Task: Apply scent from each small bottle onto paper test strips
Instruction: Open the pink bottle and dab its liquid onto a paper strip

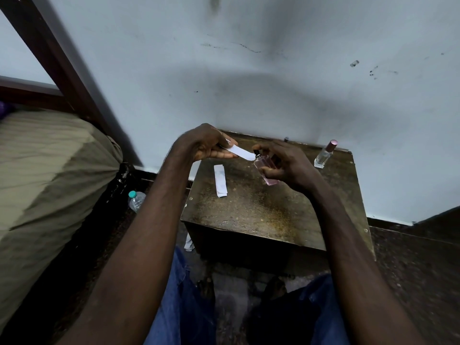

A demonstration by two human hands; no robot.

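Left hand (209,146) pinches a white paper strip (241,152) above the bench (261,210); right hand (281,161) grips a tilted pink perfume bottle (266,168), nozzle at the strip's tip

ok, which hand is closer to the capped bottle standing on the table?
Right. The right hand, gripping the pink bottle, is just left of the capped bottle; the left hand, pinching a paper strip, is farther left.

Tilted pink bottle (266,171), nozzle at tip of raised white strip (242,152)
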